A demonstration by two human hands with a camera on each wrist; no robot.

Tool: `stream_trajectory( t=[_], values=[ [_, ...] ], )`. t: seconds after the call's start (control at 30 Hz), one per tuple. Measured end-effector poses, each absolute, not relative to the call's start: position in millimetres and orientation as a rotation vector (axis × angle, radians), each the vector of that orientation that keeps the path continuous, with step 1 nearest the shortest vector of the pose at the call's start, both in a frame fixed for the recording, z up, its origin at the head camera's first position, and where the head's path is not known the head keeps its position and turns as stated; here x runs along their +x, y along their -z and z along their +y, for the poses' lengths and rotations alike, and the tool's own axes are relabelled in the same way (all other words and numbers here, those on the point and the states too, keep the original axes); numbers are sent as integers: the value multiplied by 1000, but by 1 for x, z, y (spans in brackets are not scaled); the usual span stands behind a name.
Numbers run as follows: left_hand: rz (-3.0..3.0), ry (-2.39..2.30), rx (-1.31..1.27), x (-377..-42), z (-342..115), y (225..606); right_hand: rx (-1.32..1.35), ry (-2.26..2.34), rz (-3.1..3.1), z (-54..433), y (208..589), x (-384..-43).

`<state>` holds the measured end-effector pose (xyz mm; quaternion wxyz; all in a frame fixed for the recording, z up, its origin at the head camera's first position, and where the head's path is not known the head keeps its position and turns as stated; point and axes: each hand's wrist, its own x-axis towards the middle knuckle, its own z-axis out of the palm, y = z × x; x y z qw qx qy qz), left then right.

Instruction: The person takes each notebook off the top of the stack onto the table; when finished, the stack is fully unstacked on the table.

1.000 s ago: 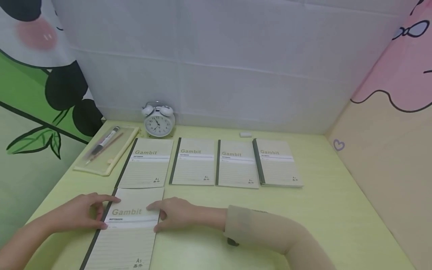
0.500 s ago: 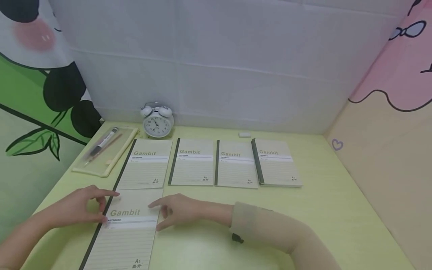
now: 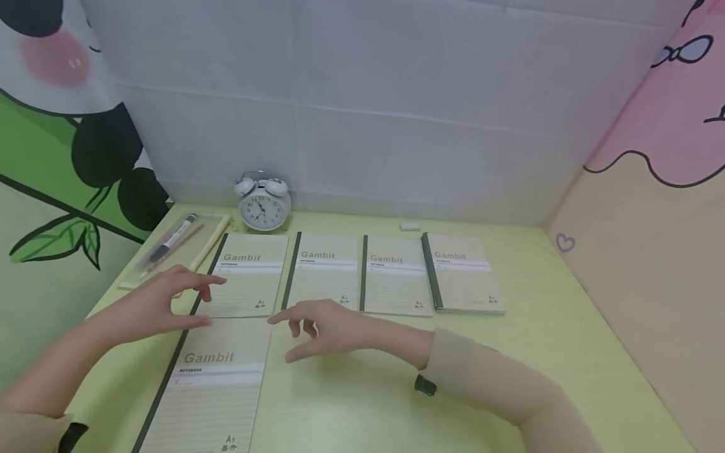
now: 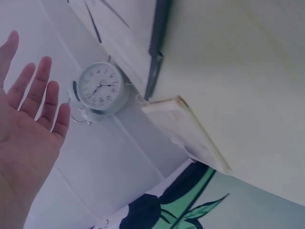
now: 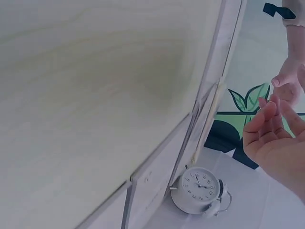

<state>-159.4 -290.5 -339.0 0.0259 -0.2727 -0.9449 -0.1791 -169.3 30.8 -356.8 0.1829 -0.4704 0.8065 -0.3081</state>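
My left hand (image 3: 161, 305), fingers spread and loosely bent, overlaps the left edge of the back-row notebook (image 3: 249, 248) and the top of the front notebook (image 3: 209, 409). Nothing is held in it; the left wrist view shows its bare palm (image 4: 33, 138). My right hand (image 3: 334, 327) hovers with index finger and thumb apart, its index fingertip at the front notebook's upper right corner. It holds nothing either. The front notebook's top edge meets the bottom edge of the back-row one. Both have pale lined covers marked Gambit and dark spines.
Right of these stand a second notebook (image 3: 320, 283), a third notebook (image 3: 396, 283) and a thicker notebook stack (image 3: 464, 283) in a row. Behind are a white alarm clock (image 3: 264, 207) and an eraser (image 3: 410, 226). A pouch with pens (image 3: 175, 242) lies at the left table edge.
Both hands have come off the front notebook. The left has moved up and right toward the back-row notebook; the right has shifted right and slightly up. The notebooks keep their places.
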Motion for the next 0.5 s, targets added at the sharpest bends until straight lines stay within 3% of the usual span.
stream_trajectory(
  t=[0.5],
  values=[
    [-2834, 610, -986, -167, -218, 296, -1428, 886, 2427, 113, 306, -177]
  ],
)
